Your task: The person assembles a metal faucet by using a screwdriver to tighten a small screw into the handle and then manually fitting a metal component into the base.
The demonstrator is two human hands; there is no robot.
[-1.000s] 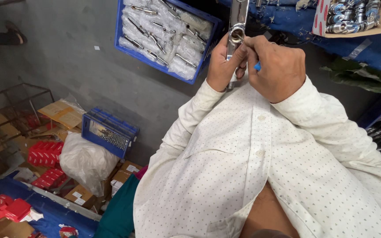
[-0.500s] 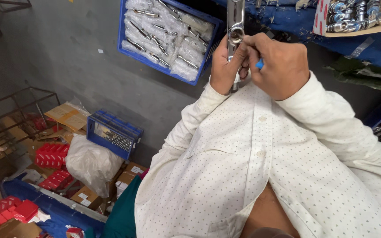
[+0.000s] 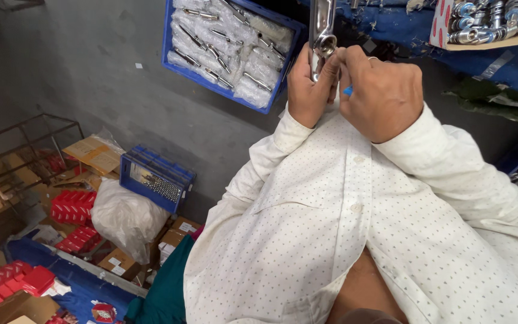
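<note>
A shiny chrome metal part [image 3: 322, 27] with a round eye stands upright in front of my chest. My left hand [image 3: 309, 84] grips its lower end, thumb against the eye. My right hand [image 3: 382, 90] is closed beside it, fingertips touching the part, with a small blue thing [image 3: 348, 90] pinched between its fingers. Both arms are in white dotted sleeves. What the blue thing is stays hidden by the fingers.
A blue crate [image 3: 229, 45] of bagged chrome parts sits on the grey floor ahead. A smaller blue crate [image 3: 157, 178], a white sack [image 3: 126, 217], red boxes [image 3: 72, 207] and cardboard boxes lie at left. A carton of chrome fittings [image 3: 487, 24] is at top right.
The view has shifted slightly; the crates sit a little further right in the frame. My hands stay on the chrome part in the same grip.
</note>
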